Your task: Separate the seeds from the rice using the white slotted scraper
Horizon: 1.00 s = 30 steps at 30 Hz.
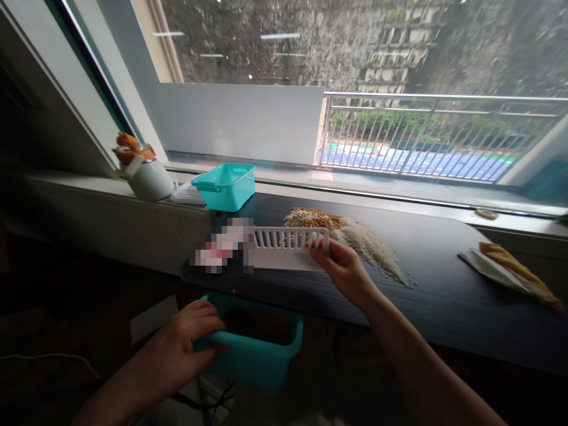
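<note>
dark tabletop (439,266) backs a slotted white piece (284,259) beside unreadable pixelation (222,248).

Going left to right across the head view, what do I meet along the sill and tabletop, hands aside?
White rounded vessel → teal bin near the window → white slotted piece → pale end of the grain heap → yellow-and-white bundle.

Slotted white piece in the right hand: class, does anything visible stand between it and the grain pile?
Nothing visible does: the slotted white piece, gripped by the right hand, overlaps part of the grain pile in this view. Whether they touch is unclear.
</note>
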Motion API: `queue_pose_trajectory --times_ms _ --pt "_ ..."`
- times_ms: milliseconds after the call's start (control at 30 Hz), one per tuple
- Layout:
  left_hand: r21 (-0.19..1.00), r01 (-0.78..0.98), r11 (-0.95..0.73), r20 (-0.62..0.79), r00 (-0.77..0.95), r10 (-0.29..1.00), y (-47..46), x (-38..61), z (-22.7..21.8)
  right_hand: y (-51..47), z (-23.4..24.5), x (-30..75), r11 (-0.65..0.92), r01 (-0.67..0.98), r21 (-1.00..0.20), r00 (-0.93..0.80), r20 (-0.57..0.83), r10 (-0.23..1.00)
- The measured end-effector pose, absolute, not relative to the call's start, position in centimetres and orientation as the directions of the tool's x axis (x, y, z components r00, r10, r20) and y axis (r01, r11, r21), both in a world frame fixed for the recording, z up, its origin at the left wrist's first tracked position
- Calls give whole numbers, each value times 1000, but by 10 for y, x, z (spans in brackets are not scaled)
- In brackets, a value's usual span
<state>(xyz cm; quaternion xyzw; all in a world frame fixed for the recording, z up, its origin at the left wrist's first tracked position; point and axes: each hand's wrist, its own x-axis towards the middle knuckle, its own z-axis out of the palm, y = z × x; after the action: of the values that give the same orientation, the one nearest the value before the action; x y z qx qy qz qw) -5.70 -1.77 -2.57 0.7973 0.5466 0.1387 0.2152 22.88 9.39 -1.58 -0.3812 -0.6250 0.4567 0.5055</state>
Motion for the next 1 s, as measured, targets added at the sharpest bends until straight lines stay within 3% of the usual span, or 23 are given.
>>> queue_pose_trajectory --times_ms 167,267,367,467,533,1000 --pt "480 840 -251 -41 307 951 -23 -73 -24 83 -25 203 269 -29 -963 -379 259 888" --pt "505 829 -239 -20 288 957 -26 -78 -25 80 -18 216 247 -22 -969 -396 236 888" --pt "505 823 -260 4 299 954 -27 -70 -26 86 -7 244 282 2 -959 -239 274 932" --pt "508 808 -298 -4 348 937 -23 -48 -26 105 2 273 323 27 -946 51 324 945" --pt "534 782 -320 -13 387 922 -20 -30 -27 119 5 287 293 13 -956 153 291 944" --pt "516 777 -361 -92 469 878 -11 4 -32 136 -1 307 216 -12 -976 109 213 971"
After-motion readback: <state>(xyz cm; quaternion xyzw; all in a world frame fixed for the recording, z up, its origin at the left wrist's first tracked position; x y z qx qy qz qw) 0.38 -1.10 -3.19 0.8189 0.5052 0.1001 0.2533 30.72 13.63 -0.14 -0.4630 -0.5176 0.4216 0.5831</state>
